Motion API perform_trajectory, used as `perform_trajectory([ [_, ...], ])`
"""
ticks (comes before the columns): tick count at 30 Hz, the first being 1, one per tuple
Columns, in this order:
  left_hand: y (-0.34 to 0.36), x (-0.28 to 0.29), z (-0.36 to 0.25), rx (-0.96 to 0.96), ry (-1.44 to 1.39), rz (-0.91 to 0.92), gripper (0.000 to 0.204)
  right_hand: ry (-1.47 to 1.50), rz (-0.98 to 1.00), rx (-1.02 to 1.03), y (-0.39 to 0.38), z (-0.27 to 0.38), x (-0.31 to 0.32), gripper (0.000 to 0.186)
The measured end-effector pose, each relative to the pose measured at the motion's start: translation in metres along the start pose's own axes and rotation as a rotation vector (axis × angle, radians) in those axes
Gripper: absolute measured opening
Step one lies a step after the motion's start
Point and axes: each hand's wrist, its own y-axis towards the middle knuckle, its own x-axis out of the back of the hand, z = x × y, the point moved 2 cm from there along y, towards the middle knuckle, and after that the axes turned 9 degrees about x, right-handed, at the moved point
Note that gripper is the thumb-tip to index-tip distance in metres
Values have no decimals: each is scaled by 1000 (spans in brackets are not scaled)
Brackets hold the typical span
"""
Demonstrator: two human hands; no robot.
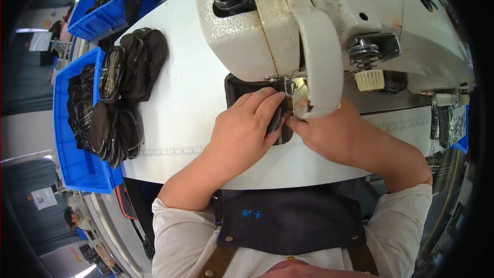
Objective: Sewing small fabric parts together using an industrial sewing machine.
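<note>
A dark brown fabric pouch (237, 87) with a zipper (276, 121) lies under the needle area of a cream sewing machine (242, 46), by the metal presser foot (288, 85). Over its left part my left hand (237, 123) is closed, fingers together and pressing the fabric beside the zipper. My right hand (327, 131) pinches the pouch's right edge, just in front of the presser foot. The machine's curved cream guard (329, 56) hides part of that hand, and both hands cover much of the pouch.
Stacked brown and plaid pouches (146, 64) sit on the left of the white tabletop (180, 87). More fill a blue bin (87, 172) at its left edge. Another blue bin (110, 18) stands farther back. A printed ruler strip (170, 150) runs along the table's near side.
</note>
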Motion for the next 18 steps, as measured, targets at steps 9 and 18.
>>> perform_trajectory([
  [9,6,6,-2,-119,194,-6,33,-210,131,140,-6,26,-1,26],
  [18,6,-4,4,-199,138,14,35,-237,103,155,-9,28,-4,28],
])
